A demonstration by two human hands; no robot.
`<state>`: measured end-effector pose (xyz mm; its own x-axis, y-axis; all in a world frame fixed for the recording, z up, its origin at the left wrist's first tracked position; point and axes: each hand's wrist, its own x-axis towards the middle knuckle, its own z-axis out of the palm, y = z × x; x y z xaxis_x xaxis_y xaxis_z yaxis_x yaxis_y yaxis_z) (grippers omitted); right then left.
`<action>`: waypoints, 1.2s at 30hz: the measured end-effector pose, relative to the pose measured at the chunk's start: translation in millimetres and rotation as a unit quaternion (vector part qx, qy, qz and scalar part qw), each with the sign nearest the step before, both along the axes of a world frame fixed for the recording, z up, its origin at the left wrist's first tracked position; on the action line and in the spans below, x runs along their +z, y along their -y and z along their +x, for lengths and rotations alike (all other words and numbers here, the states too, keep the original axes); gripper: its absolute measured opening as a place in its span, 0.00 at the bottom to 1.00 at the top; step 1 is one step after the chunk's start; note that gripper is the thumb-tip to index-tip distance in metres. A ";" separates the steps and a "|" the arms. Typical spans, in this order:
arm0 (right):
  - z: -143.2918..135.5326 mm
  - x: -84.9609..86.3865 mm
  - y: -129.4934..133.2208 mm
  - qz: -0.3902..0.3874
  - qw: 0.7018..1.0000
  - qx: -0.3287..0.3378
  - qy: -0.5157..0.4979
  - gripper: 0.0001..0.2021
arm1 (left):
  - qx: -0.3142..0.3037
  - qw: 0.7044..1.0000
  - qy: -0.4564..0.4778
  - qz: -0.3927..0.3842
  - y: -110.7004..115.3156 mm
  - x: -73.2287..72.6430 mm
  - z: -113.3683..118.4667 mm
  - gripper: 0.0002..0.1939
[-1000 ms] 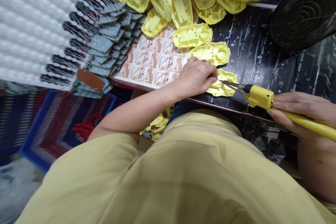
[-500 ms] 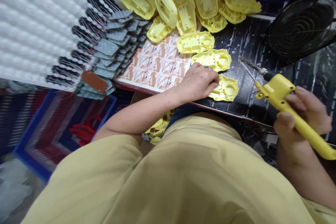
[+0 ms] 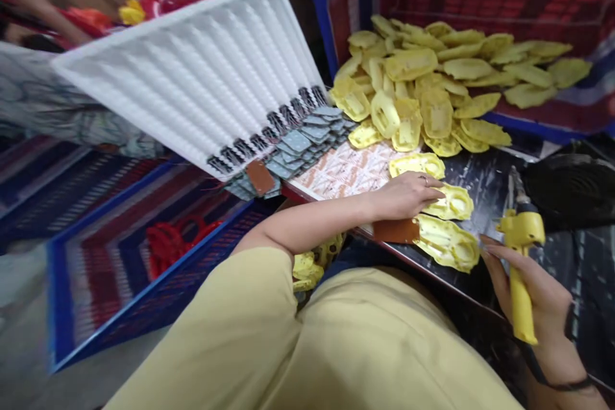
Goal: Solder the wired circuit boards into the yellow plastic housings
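Note:
My left hand (image 3: 406,195) is closed over the left part of a middle yellow plastic shell (image 3: 456,202); what its fingertips pinch is hidden. Just below that hand, a brown circuit board (image 3: 394,231) lies against the left end of the nearest yellow shell (image 3: 446,245). A third shell (image 3: 417,165) sits farther back in the row. At the right, my right hand (image 3: 538,288) grips a yellow soldering gun (image 3: 521,269), its metal tip pointing up and away from me.
Yellow shells (image 3: 435,109) are heaped at the back. Left of them, grey-green boards (image 3: 298,144) with black wired parts lean by a white ribbed foam tray (image 3: 192,77). A blue crate (image 3: 110,333) holds red parts. A black fan (image 3: 571,189) stands right. Another person's arm shows upper left.
The camera view has swung, showing more of the left and back. My left hand has gone from the nearest shell to the middle one. A brown board now shows; the soldering gun is more upright.

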<state>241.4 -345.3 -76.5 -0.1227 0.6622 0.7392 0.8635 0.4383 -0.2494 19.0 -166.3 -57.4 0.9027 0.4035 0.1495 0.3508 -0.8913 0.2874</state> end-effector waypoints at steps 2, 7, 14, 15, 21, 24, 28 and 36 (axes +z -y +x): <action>0.5 -3.9 -10.9 0.012 1.000 -0.001 -0.012 0.25 | 0.031 0.999 -0.006 -0.007 -8.0 8.9 -10.9 0.17; 3.7 -6.6 -37.2 -0.009 0.999 0.036 0.031 0.15 | 0.213 0.973 -0.094 0.004 -69.0 48.7 -71.9 0.17; 8.3 -32.1 -47.2 -0.023 0.996 -0.004 0.087 0.08 | 0.354 0.900 -0.254 0.035 -155.4 86.4 -162.0 0.28; 8.1 -34.0 -46.8 -0.016 0.996 -0.013 0.084 0.08 | 0.344 0.899 -0.272 0.023 -158.2 85.8 -167.2 0.30; 1.5 -26.0 -45.2 0.000 0.996 -0.040 0.078 0.06 | 0.371 0.887 -0.276 0.014 -157.9 65.0 -178.9 0.32; -2.2 -21.8 -44.1 0.003 0.997 -0.036 0.064 0.06 | 0.399 0.897 -0.181 0.050 -162.7 51.3 -188.9 0.29; -2.5 -20.8 -42.7 -0.007 0.998 -0.038 0.049 0.08 | 0.468 0.877 0.035 0.105 -182.5 41.1 -204.8 0.23; -4.4 -16.8 -43.7 0.012 0.998 -0.023 0.052 0.12 | 0.350 0.936 -0.042 0.003 -196.1 53.9 -208.6 0.25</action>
<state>237.0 -301.5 -93.4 -0.1695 0.6519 0.7391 0.9038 0.4019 -0.1472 -189.6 29.8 -3.5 0.4271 0.8993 0.0941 0.8702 -0.4371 0.2276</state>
